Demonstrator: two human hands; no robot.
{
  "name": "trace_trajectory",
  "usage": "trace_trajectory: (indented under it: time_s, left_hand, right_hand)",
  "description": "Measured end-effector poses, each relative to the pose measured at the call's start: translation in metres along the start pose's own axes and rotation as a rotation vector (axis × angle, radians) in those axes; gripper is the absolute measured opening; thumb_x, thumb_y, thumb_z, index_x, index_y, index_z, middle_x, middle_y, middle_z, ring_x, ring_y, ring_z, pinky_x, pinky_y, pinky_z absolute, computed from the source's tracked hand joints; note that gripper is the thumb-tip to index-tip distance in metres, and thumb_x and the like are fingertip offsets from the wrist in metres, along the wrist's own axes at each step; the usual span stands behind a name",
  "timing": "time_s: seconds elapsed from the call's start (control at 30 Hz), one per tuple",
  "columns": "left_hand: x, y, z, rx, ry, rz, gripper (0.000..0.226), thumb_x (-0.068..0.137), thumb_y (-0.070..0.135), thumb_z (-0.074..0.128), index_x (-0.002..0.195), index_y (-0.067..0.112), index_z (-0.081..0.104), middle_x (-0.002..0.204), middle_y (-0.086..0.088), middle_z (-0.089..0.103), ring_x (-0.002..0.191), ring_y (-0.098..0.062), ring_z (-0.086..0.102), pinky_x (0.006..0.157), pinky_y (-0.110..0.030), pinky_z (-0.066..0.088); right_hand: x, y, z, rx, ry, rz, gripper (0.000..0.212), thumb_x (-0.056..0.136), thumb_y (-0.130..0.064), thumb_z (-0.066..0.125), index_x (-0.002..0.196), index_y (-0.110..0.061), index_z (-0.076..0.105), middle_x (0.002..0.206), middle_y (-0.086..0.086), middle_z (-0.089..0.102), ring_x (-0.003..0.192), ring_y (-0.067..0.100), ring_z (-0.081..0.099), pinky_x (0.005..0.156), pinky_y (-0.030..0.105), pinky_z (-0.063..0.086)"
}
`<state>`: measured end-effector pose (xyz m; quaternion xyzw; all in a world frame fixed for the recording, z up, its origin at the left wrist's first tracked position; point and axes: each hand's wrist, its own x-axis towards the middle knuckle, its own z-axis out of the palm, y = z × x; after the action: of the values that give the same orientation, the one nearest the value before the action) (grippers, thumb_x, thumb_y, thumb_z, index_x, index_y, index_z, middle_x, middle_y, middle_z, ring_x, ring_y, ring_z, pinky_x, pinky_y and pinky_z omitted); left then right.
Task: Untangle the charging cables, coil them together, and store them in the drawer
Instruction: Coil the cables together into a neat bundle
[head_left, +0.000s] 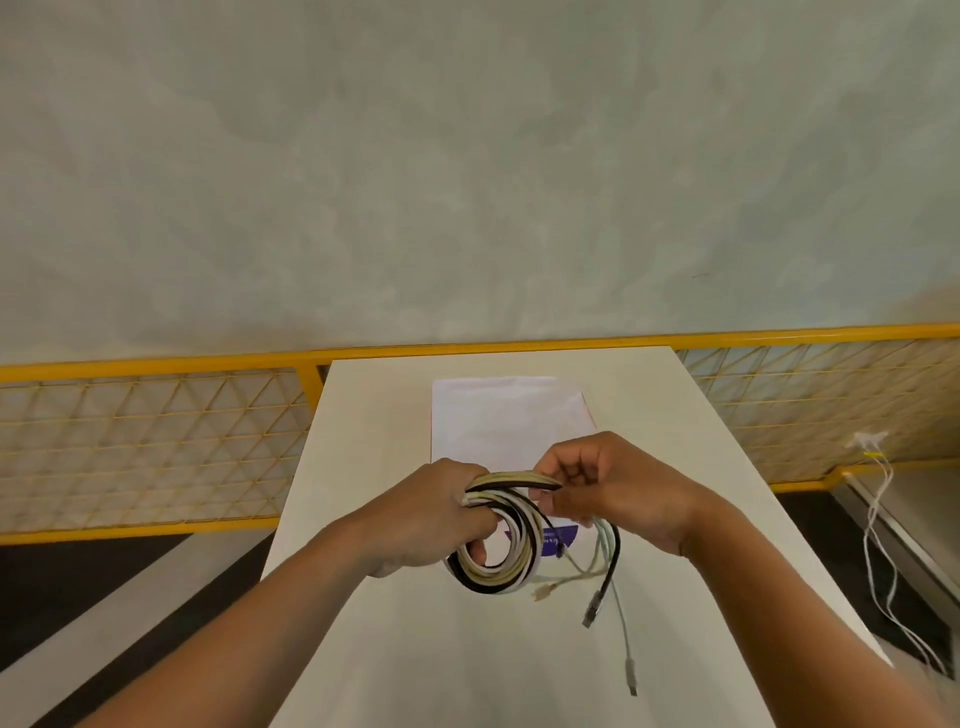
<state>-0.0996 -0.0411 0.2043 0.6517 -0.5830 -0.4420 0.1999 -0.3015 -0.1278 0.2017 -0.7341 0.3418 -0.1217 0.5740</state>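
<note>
A coil of charging cables (511, 569), black, white and cream strands wound together, hangs above the white table (395, 649). My left hand (431, 525) grips the coil's left side, fingers curled through the loop. My right hand (613, 488) pinches the strands at the coil's upper right. Loose tails hang from under that hand: a black cable end (595, 608), a white cable end (629, 670) and a cream cable end (543, 592). No drawer is in view.
A white paper sheet (506, 415) lies on the table beyond my hands, a purple label (563, 538) showing at its near edge. Yellow mesh railings (156, 441) flank the table. White wires (878, 545) dangle at the right, off the table.
</note>
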Motion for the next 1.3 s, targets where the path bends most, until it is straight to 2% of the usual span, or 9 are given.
trace_trajectory:
  time_s: [0.17,0.33,0.5,0.67,0.8,0.93,1.07,1.17,1.3]
  left_hand:
    - [-0.003,-0.014,0.015,0.019,0.035,-0.007,0.009,0.089,0.006,0.053,0.091,0.005,0.062,0.07,-0.001,0.068,0.056,-0.003,0.063,0.055,-0.017,0.042]
    - [-0.002,-0.023,0.027,0.037,0.109,-0.039,0.008,0.088,0.01,0.055,0.089,0.01,0.063,0.072,-0.003,0.073,0.052,-0.001,0.06,0.054,-0.022,0.04]
    - [0.0,-0.024,0.034,0.019,0.2,-0.062,0.01,0.088,0.011,0.054,0.087,0.017,0.062,0.074,-0.004,0.072,0.05,0.0,0.06,0.055,-0.025,0.043]
    - [0.004,-0.017,0.034,-0.031,0.264,-0.054,0.017,0.089,0.01,0.052,0.085,0.025,0.061,0.074,0.003,0.067,0.057,-0.004,0.067,0.05,-0.02,0.041]
    - [0.003,-0.013,0.031,-0.067,0.221,-0.046,0.022,0.088,0.006,0.051,0.082,0.024,0.061,0.068,0.005,0.066,0.06,-0.008,0.068,0.05,-0.019,0.041]
    - [0.005,-0.01,0.027,-0.11,0.177,-0.039,0.02,0.09,0.005,0.05,0.09,0.018,0.065,0.072,0.004,0.067,0.063,-0.01,0.07,0.057,-0.021,0.044]
    - [0.004,-0.005,0.02,-0.152,0.164,-0.032,0.015,0.092,0.006,0.051,0.095,0.011,0.064,0.07,-0.004,0.068,0.064,-0.009,0.068,0.062,-0.024,0.041]
    - [0.005,-0.003,0.016,-0.141,0.199,-0.022,0.015,0.092,0.008,0.051,0.093,0.014,0.065,0.075,-0.009,0.071,0.068,-0.011,0.07,0.067,-0.028,0.041]
    - [0.006,-0.002,0.01,-0.118,0.267,-0.013,0.017,0.094,0.01,0.051,0.092,0.019,0.065,0.074,-0.005,0.071,0.068,-0.01,0.071,0.066,-0.029,0.043]
  right_hand:
    - [-0.002,0.012,0.013,-0.026,-0.005,0.058,0.006,0.088,-0.008,0.074,0.089,-0.014,0.072,0.066,-0.01,0.065,0.056,-0.001,0.056,0.056,0.015,0.043]
    - [-0.001,0.017,0.023,-0.156,0.065,0.091,0.002,0.089,-0.013,0.074,0.088,-0.013,0.073,0.075,0.011,0.072,0.059,0.008,0.056,0.057,0.018,0.046]
    - [0.0,0.015,0.024,-0.22,0.115,0.094,0.005,0.09,-0.015,0.073,0.086,-0.016,0.075,0.071,0.004,0.072,0.056,0.005,0.057,0.059,0.019,0.048]
    - [-0.003,0.007,0.018,-0.196,0.076,0.105,0.005,0.089,-0.013,0.073,0.085,-0.015,0.073,0.06,-0.006,0.066,0.051,0.002,0.055,0.055,0.015,0.045]
    - [-0.001,0.009,0.008,-0.42,0.174,0.069,0.012,0.085,-0.02,0.077,0.082,-0.03,0.071,0.063,-0.019,0.066,0.059,-0.006,0.059,0.055,0.013,0.045]
    - [0.002,0.012,0.002,-0.584,0.276,-0.007,0.016,0.085,-0.019,0.073,0.077,-0.032,0.068,0.066,-0.016,0.063,0.06,0.001,0.057,0.054,0.011,0.04]
    - [0.002,0.013,-0.001,-0.601,0.325,-0.054,0.012,0.089,-0.016,0.069,0.078,-0.02,0.072,0.064,-0.008,0.064,0.06,0.008,0.056,0.056,0.016,0.043]
    - [0.001,0.011,-0.002,-0.578,0.327,-0.035,0.012,0.09,-0.016,0.067,0.08,-0.018,0.073,0.067,-0.001,0.068,0.064,0.017,0.062,0.062,0.029,0.052]
    - [-0.002,0.007,-0.003,-0.341,0.283,0.026,0.007,0.093,-0.02,0.069,0.088,-0.022,0.073,0.071,-0.003,0.072,0.063,0.009,0.066,0.056,0.018,0.05]
